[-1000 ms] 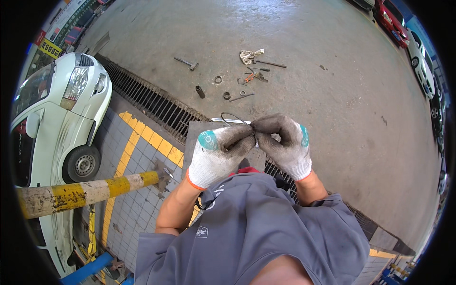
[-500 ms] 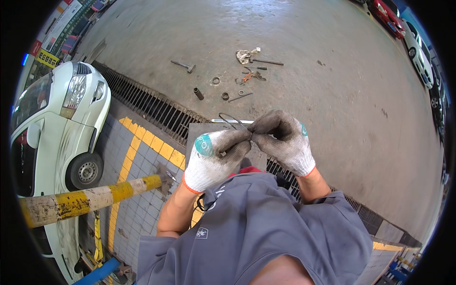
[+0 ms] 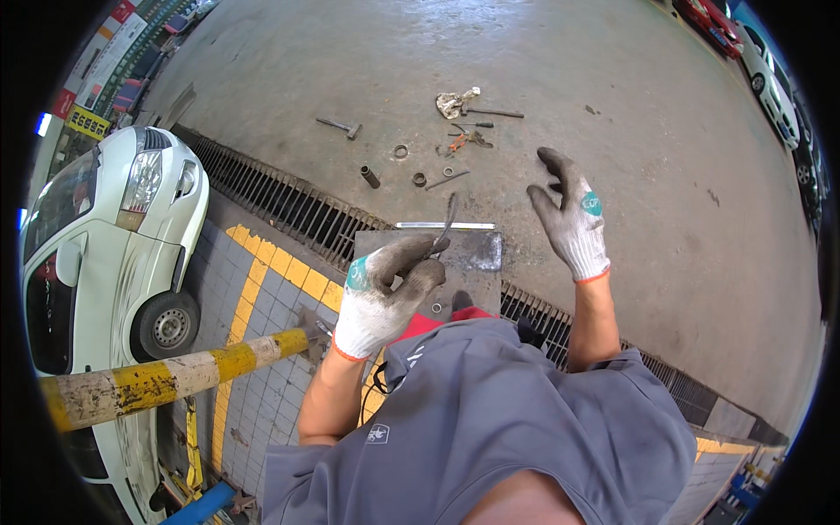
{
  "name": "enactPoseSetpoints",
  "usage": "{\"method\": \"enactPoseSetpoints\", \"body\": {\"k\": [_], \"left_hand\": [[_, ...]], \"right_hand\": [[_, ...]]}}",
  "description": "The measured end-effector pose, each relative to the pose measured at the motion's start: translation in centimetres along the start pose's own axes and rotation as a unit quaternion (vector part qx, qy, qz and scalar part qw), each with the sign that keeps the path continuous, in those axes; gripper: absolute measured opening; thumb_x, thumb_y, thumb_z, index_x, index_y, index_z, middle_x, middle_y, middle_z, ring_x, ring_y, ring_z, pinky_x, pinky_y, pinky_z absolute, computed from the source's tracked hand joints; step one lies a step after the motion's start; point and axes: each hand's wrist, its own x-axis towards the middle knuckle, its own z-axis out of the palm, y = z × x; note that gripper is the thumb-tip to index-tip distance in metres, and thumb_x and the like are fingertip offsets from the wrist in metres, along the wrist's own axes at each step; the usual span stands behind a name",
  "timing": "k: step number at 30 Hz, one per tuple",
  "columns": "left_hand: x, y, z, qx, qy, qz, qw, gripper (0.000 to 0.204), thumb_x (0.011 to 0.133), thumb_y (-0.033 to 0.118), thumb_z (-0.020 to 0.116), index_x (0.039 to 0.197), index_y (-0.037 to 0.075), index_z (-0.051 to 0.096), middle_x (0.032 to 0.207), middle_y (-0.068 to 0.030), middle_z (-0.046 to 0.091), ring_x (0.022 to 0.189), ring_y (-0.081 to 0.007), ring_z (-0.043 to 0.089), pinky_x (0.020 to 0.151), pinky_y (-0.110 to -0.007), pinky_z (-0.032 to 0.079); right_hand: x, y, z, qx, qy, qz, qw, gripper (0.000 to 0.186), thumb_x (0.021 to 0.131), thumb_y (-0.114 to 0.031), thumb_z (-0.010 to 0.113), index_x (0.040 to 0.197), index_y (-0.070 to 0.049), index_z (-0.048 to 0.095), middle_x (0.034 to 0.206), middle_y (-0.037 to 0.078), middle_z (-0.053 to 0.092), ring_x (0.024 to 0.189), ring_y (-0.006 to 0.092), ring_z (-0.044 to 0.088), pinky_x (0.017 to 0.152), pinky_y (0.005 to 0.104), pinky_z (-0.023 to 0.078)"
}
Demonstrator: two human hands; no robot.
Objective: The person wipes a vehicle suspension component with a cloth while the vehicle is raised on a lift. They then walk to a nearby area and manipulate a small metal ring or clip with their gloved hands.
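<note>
My left hand (image 3: 385,293), in a white knitted glove with dirty dark fingertips, pinches a thin dark ring-like band (image 3: 451,214) between thumb and fingers. The band stands up from the fingertips, seen nearly edge-on. Off to the right, my gloved right hand (image 3: 573,210) is empty over the floor, its thumb and fingers apart. Below the hands lies a grey metal plate (image 3: 472,251), with a pale metal strip (image 3: 446,226) along its far edge. A small ring (image 3: 436,308) is near my left fingertips in the picture, lower down on the plate.
Ahead on the floor lie a hammer (image 3: 352,131), a dark cylinder (image 3: 370,177), metal rings (image 3: 419,179), a thin rod (image 3: 448,180), orange-handled pliers (image 3: 472,138) and a rag (image 3: 449,105). A floor grating (image 3: 280,188) crosses beneath. At left are a yellow-striped post (image 3: 175,376) and a white van (image 3: 114,254).
My right hand has let go of the dark band and moved right and away, its fingers opening. My left hand keeps the band, now turned more upright, and has shifted slightly lower.
</note>
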Motion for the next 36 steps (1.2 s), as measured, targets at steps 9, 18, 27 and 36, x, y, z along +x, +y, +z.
{"method": "enactPoseSetpoints", "body": {"k": [9, 18, 27, 36], "left_hand": [[0.0, -0.9, -0.3, -0.075, 0.024, -0.038, 0.996, 0.028, 0.101, 0.001, 0.059, 0.126, -0.008, 0.067, 0.083, -0.0102, 0.071, 0.074, -0.0125, 0.064, 0.069, -0.027, 0.053], [0.4, -1.2, -0.3, 0.008, 0.051, -0.006, 0.999, 0.038, 0.092, 0.001, 0.073, 0.13, -0.001, 0.069, 0.099, -0.0069, 0.077, 0.074, -0.0057, 0.06, 0.066, -0.022, 0.049], [1.3, -0.7, 0.1, 0.061, 0.068, 0.097, 0.991, 0.027, 0.088, -0.001, 0.078, 0.115, 0.001, 0.076, 0.1, -0.008, 0.077, 0.081, -0.0118, 0.068, 0.071, -0.027, 0.054], [1.3, 0.5, -0.2, 0.202, 0.03, 0.186, 0.961, 0.02, 0.083, -0.003, 0.079, 0.103, 0.0, 0.077, 0.088, -0.0126, 0.074, 0.075, -0.0209, 0.071, 0.068, -0.031, 0.055]], "right_hand": [[-1.3, -7.2, -1.1, 0.221, -0.158, -0.026, 0.962, 0.052, 0.082, -0.003, 0.078, 0.132, 0.0, 0.065, 0.132, 0.013, 0.07, 0.125, 0.0258, 0.066, 0.106, 0.0402, 0.051], [-1.6, -8.1, 0.1, 0.406, -0.238, 0.166, 0.866, 0.022, 0.093, -0.007, 0.072, 0.114, -0.002, 0.073, 0.107, 0.007, 0.074, 0.1, 0.0154, 0.071, 0.091, 0.0342, 0.058], [-1.6, -8.4, 0.3, 0.417, -0.262, 0.139, 0.859, 0.028, 0.091, -0.007, 0.074, 0.118, -0.002, 0.071, 0.108, 0.007, 0.074, 0.103, 0.0163, 0.07, 0.093, 0.0337, 0.058], [-1.6, -9.1, 0.0, 0.355, -0.301, 0.157, 0.871, 0.028, 0.09, -0.007, 0.07, 0.118, -0.003, 0.07, 0.102, 0.007, 0.073, 0.096, 0.0146, 0.071, 0.086, 0.0324, 0.058]]}}
